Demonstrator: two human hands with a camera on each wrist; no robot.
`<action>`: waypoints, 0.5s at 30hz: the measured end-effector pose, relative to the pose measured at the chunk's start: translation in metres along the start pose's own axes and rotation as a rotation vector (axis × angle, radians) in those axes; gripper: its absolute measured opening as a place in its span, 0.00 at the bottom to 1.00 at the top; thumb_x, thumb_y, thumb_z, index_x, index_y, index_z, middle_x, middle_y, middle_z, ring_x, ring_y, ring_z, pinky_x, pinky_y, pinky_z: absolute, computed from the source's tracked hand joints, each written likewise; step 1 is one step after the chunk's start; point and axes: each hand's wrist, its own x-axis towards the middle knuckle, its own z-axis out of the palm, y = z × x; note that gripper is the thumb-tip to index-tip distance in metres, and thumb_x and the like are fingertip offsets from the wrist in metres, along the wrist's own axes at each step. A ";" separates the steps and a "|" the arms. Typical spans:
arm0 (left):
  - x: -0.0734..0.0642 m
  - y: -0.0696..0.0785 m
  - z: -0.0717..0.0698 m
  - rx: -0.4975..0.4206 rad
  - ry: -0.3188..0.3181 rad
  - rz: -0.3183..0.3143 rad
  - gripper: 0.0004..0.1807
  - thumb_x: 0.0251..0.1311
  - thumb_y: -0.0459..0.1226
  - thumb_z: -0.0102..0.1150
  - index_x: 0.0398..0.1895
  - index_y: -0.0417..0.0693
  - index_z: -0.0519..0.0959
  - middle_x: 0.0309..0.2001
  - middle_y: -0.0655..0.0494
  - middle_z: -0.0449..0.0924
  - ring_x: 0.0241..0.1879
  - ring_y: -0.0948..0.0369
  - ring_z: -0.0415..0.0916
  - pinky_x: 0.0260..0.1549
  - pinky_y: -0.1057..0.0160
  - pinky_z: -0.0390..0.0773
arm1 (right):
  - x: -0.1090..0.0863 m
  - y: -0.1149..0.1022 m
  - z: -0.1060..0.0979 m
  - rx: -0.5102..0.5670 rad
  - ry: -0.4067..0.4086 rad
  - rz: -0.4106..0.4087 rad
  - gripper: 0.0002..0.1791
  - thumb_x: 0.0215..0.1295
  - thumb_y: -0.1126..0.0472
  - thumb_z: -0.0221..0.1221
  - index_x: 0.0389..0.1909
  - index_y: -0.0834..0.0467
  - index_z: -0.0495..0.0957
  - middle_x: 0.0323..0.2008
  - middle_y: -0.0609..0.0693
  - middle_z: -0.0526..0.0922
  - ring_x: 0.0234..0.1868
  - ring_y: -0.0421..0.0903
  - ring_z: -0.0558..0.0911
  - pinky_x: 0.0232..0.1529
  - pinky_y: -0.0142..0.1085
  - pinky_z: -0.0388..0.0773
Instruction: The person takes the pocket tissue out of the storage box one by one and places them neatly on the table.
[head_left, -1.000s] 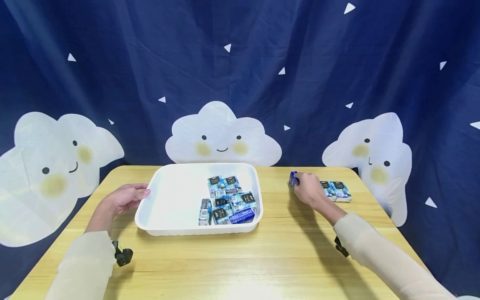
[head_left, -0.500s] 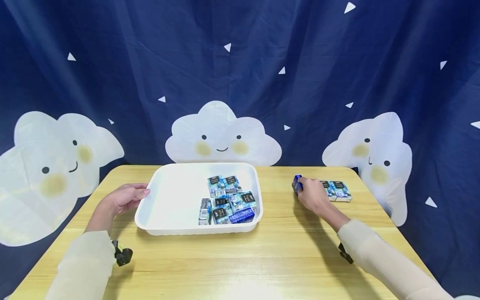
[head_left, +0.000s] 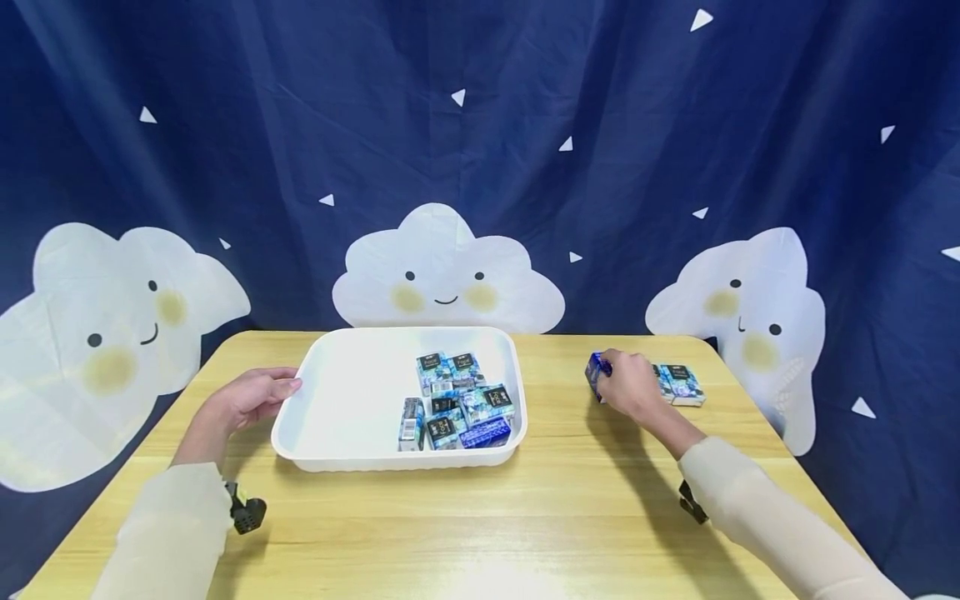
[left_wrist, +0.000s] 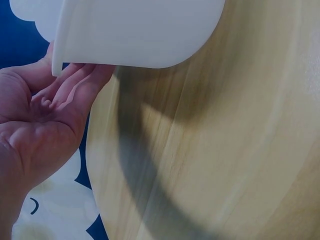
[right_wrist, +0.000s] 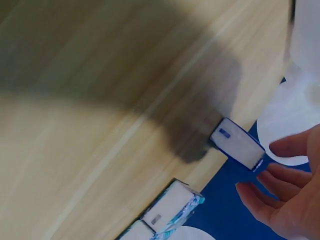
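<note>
At the left side of the white tray [head_left: 337, 400], my left hand [head_left: 255, 396] holds the rim, thumb on the edge and fingers reaching beneath it. The left wrist view shows those fingers [left_wrist: 82, 82] partly hidden by the tray wall [left_wrist: 140, 35]. Several blue floral pocket tissue packs [head_left: 487, 402] lie in the tray's right half. My right hand [head_left: 630, 383] pinches the end of a dark blue tissue pack [head_left: 595, 379] at the table's back right. In the right wrist view, thumb and fingertips sit right at that pack's [right_wrist: 237, 142] upper end.
Beside my right hand, more floral tissue packs [head_left: 682, 383] lie in a row on the wooden table [head_left: 420, 525], the nearest partly hidden by the hand. A dark blue curtain [head_left: 510, 158] with white clouds hangs directly behind the table's back edge.
My right hand has shifted a little rightward and toward me with the dark blue tissue pack, closer to the row. The left hand and tray have stayed put.
</note>
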 end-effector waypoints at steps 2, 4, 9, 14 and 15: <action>0.000 0.000 0.001 -0.003 0.006 -0.005 0.38 0.77 0.37 0.50 0.76 0.23 0.47 0.36 0.69 0.83 0.37 0.72 0.82 0.42 0.69 0.86 | 0.001 0.001 -0.002 0.015 0.013 0.021 0.18 0.62 0.69 0.56 0.51 0.72 0.81 0.42 0.71 0.86 0.34 0.63 0.85 0.34 0.52 0.83; 0.000 0.000 0.001 -0.004 0.009 -0.007 0.37 0.77 0.37 0.51 0.76 0.23 0.47 0.36 0.69 0.84 0.38 0.72 0.82 0.42 0.69 0.86 | 0.002 0.002 -0.004 0.028 0.019 0.032 0.19 0.63 0.69 0.56 0.54 0.73 0.79 0.45 0.72 0.85 0.40 0.67 0.86 0.40 0.56 0.84; 0.001 -0.001 0.001 -0.015 0.009 -0.007 0.37 0.77 0.37 0.50 0.76 0.24 0.48 0.37 0.69 0.84 0.38 0.71 0.82 0.43 0.69 0.85 | 0.003 0.006 -0.004 0.035 -0.014 0.067 0.21 0.64 0.67 0.56 0.55 0.74 0.79 0.48 0.72 0.84 0.46 0.68 0.84 0.45 0.58 0.83; 0.001 -0.001 0.000 -0.016 0.003 -0.008 0.38 0.76 0.38 0.51 0.76 0.24 0.47 0.37 0.69 0.84 0.38 0.71 0.82 0.43 0.69 0.85 | 0.004 0.007 0.001 0.038 -0.060 0.117 0.23 0.66 0.64 0.55 0.58 0.74 0.76 0.49 0.72 0.83 0.47 0.68 0.83 0.44 0.57 0.83; 0.001 -0.001 -0.001 -0.016 0.005 -0.009 0.38 0.76 0.38 0.51 0.76 0.24 0.48 0.37 0.69 0.84 0.38 0.71 0.82 0.43 0.69 0.85 | 0.005 0.006 0.002 0.043 -0.069 0.124 0.23 0.67 0.64 0.55 0.59 0.74 0.75 0.50 0.72 0.83 0.46 0.68 0.83 0.44 0.57 0.83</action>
